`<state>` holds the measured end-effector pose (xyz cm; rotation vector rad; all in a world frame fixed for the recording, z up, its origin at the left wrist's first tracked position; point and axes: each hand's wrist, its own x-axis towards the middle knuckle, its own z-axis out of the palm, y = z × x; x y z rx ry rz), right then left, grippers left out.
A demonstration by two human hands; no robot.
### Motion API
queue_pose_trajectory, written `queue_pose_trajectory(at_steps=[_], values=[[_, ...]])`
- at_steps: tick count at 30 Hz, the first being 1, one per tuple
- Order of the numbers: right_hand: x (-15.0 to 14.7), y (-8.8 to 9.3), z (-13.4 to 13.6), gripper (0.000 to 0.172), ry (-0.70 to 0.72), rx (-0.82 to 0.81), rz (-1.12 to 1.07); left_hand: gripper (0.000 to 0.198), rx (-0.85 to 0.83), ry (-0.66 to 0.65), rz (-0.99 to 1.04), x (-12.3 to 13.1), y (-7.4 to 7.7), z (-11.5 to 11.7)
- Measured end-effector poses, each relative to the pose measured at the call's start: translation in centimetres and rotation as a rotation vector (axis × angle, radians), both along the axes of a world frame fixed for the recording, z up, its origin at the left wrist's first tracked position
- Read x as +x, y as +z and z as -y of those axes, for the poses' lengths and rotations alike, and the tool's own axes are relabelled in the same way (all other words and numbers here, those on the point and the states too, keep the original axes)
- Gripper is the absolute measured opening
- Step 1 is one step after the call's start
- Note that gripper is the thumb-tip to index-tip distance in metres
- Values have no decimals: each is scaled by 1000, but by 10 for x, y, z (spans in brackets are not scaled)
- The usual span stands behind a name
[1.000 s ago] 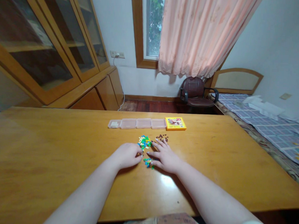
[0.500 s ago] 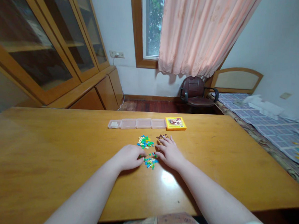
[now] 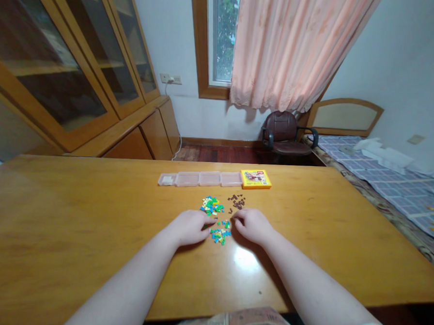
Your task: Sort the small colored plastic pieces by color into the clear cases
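right hand [image 3: 250, 226]: since half a second ago you pulled it back toward you and curled its fingers, so more brown bits [image 3: 239, 203] show. the fingers are bent in; i can't tell if the tips pinch anything.
left hand [image 3: 191, 227]: it is in almost the same spot as before. your pointing finger and thumb look apart, just left of some loose bits [image 3: 226, 224].
brown bits: a loose bunch on the table [image 3: 91, 199], just past your right hand.
far colored pile [image 3: 211, 207]: green, blue, yellow and cream bits, just past your left hand and left of the brown bits.
near colored pile [image 3: 219, 237]: lots of blue, with green and yellow, between your hands and a little nearer to you.
clear tray [image 3: 187, 179]: past the piles, in a row of four parts, with something white in the left one.
yellow box [image 3: 256, 179]: at the tray's right end.
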<state>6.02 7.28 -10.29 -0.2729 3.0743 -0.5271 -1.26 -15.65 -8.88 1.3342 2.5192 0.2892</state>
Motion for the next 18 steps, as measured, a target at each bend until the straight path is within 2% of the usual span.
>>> queue_pose_trajectory(at_steps=[5, 10, 13, 18], values=[[3, 2, 4, 36, 132, 21, 72, 40, -34, 36, -40, 0, -2, -3], [6, 1, 9, 41, 228, 0, 122, 33, -16, 42, -56, 1, 4, -3], [5, 2, 9, 38, 173, -26, 107, 26, -26, 36, -89, 3, 9, -1], [1, 6, 3, 31, -45, 34, 89, 22, -82, 13, -121, 7, 12, -3]])
